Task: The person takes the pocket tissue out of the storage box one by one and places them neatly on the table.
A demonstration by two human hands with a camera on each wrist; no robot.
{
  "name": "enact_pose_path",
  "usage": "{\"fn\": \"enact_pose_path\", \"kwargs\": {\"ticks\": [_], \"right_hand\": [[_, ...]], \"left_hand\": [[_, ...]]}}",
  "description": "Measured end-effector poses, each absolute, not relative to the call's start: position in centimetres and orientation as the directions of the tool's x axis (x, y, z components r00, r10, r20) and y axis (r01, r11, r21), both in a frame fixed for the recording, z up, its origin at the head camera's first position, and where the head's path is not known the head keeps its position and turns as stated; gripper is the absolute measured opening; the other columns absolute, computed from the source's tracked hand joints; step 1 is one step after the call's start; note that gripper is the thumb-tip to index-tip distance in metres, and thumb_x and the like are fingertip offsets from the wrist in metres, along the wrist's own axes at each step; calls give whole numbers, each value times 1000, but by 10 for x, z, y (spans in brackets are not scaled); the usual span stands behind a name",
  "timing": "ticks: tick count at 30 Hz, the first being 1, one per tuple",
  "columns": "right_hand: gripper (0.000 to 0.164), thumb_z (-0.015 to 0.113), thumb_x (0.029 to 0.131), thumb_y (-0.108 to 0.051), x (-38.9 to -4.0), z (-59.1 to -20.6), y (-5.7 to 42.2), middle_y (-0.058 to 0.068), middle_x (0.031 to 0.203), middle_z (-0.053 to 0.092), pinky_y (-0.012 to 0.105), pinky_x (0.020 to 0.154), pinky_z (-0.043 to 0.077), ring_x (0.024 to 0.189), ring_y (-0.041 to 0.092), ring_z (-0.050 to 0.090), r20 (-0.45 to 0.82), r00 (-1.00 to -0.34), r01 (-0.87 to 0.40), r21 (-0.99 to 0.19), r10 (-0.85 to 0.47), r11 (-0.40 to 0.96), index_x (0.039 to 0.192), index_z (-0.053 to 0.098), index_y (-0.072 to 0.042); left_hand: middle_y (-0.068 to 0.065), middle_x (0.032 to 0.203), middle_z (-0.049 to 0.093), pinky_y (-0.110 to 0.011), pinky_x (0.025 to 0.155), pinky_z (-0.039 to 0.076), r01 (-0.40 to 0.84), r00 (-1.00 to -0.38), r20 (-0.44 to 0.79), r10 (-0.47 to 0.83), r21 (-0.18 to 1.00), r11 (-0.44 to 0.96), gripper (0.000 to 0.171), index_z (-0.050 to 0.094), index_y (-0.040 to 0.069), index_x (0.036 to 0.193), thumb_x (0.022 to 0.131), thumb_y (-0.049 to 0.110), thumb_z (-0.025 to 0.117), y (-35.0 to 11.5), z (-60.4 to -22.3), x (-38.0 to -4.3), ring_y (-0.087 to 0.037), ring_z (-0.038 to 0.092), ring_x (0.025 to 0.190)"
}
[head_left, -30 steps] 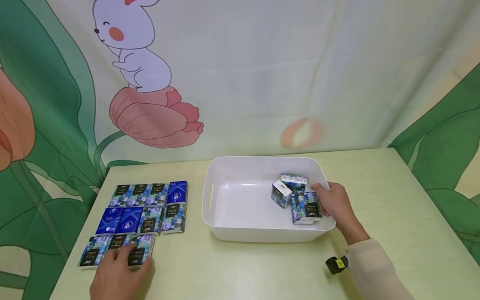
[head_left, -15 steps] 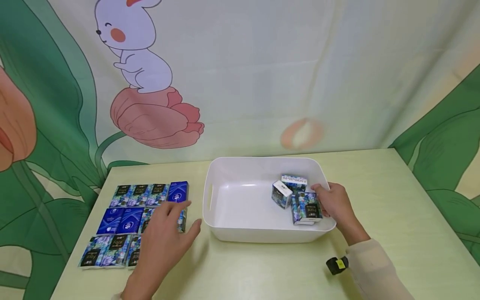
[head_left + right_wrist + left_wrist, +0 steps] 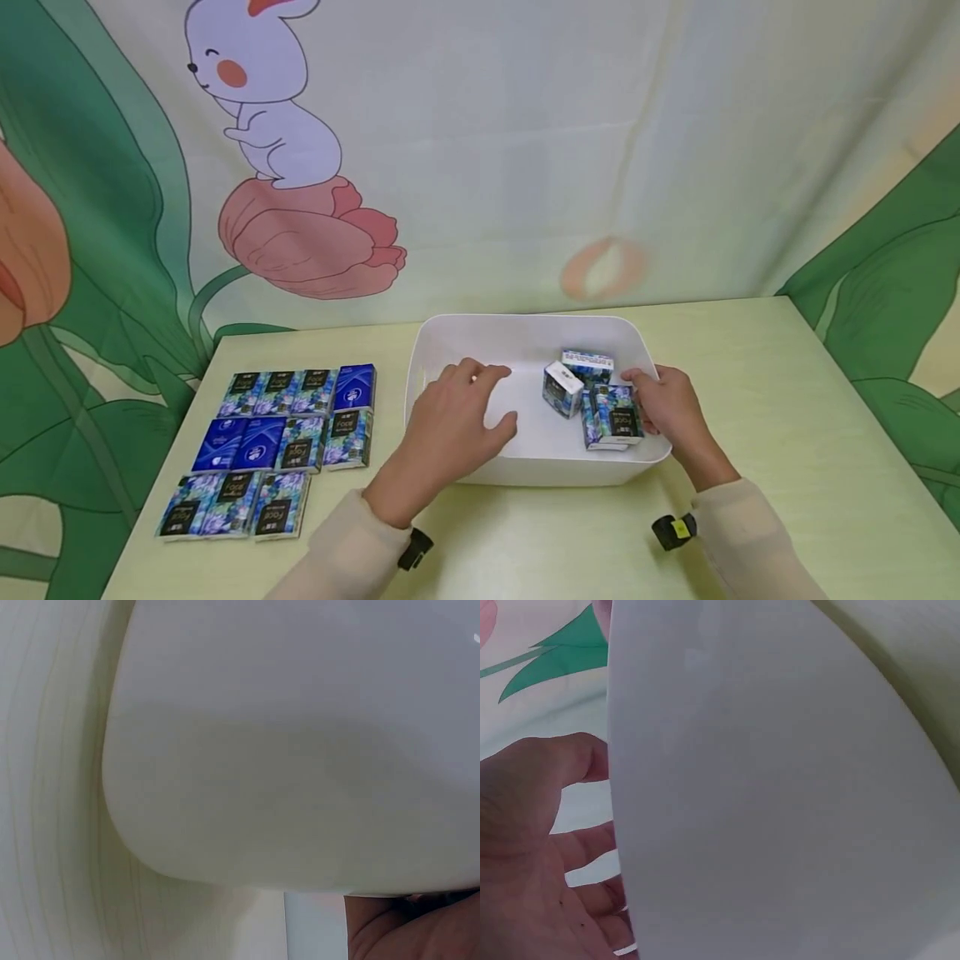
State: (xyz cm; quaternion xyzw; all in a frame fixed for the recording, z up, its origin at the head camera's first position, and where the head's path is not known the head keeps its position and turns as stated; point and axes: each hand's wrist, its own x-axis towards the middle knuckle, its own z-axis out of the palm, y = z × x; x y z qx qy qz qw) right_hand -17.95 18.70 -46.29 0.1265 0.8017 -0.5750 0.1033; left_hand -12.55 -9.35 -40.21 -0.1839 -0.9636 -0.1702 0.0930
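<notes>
Over the left half of a white plastic bin [image 3: 547,472], my left hand [image 3: 453,417] hovers with thumb and fingers spread and nothing between them. In the left wrist view, the bin's wall [image 3: 765,780] hides the fingertips of that left hand [image 3: 525,840]. My right hand [image 3: 671,404] grips the bin's right end, thumb over the rim. Only part of the right hand [image 3: 420,930] shows below the wall in the right wrist view. Inside the bin, several floral tissue packs are bunched at the right: one upright pack [image 3: 561,392], a back pack [image 3: 588,363] and a top pack [image 3: 621,412].
Left of the bin, tissue packs lie in three rows on the pale table [image 3: 787,400]: floral packs [image 3: 300,446] and dark blue packs [image 3: 258,442]. Behind the table hangs a printed curtain [image 3: 510,167]. A black camera [image 3: 673,531] sits at my right wrist.
My left hand has left the floral packs at the lower left and moved right and up to over the bin. My right hand stays on the bin's end.
</notes>
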Motion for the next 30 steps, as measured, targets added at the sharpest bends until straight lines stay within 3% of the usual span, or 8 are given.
{"fn": "enact_pose_path", "kwargs": {"ticks": [10, 15, 18, 20, 23, 26, 30], "right_hand": [[33, 48, 104, -21, -179, -463, 187, 4, 66, 49, 23, 43, 35, 48, 11, 40, -312, -946, 322, -893, 83, 313, 122, 59, 5], [33, 47, 104, -21, -179, -463, 188, 5, 66, 49, 24, 42, 36, 48, 11, 40, -310, -947, 321, -890, 88, 323, 121, 59, 5], [33, 48, 104, -21, -179, -463, 188, 5, 66, 50, 24, 42, 36, 48, 11, 40, -310, -947, 321, -891, 85, 320, 121, 59, 5], [34, 48, 104, -21, -179, -463, 188, 5, 66, 49, 24, 42, 36, 47, 11, 39, -308, -948, 317, -894, 79, 317, 121, 59, 6], [33, 48, 104, -21, -179, -463, 188, 4, 65, 49, 24, 42, 35, 47, 11, 39, -303, -950, 310, -897, 74, 314, 120, 58, 6], [32, 49, 104, -21, -179, -463, 187, 4, 65, 49, 25, 42, 35, 47, 11, 38, -300, -951, 309, -897, 78, 316, 118, 58, 6], [31, 50, 103, -22, -178, -463, 186, 5, 66, 50, 25, 42, 36, 46, 11, 39, -303, -949, 315, -894, 86, 318, 116, 58, 5]], "left_hand": [[-15, 118, 62, -42, 68, 55, 281, -948, -59, 312, 307, 909, 64, 57, 9, 140, 90, 46, 70, -43, -411, -155, -30, 63, 96], [-20, 144, 50, -47, 81, 56, 253, -935, -157, 319, 338, 907, 79, 38, 13, 156, 92, 49, 67, -26, -423, -169, -34, 58, 120], [-20, 151, 42, -48, 85, 55, 277, -917, -191, 349, 325, 904, 79, 33, 20, 160, 94, 50, 65, -21, -432, -173, -35, 53, 128], [-20, 146, 47, -46, 83, 55, 298, -917, -177, 358, 293, 909, 74, 39, 20, 157, 94, 50, 65, -19, -438, -174, -33, 57, 122], [-16, 122, 60, -40, 70, 55, 309, -933, -113, 341, 235, 922, 60, 56, 14, 141, 93, 48, 69, -19, -442, -173, -28, 64, 99], [-10, 97, 61, -34, 60, 51, 301, -943, -79, 324, 216, 929, 46, 65, 9, 120, 89, 41, 76, -22, -444, -172, -21, 59, 79], [-6, 88, 60, -30, 59, 46, 310, -937, -86, 339, 246, 918, 41, 69, 6, 114, 84, 32, 81, -30, -441, -168, -17, 54, 74]]}}
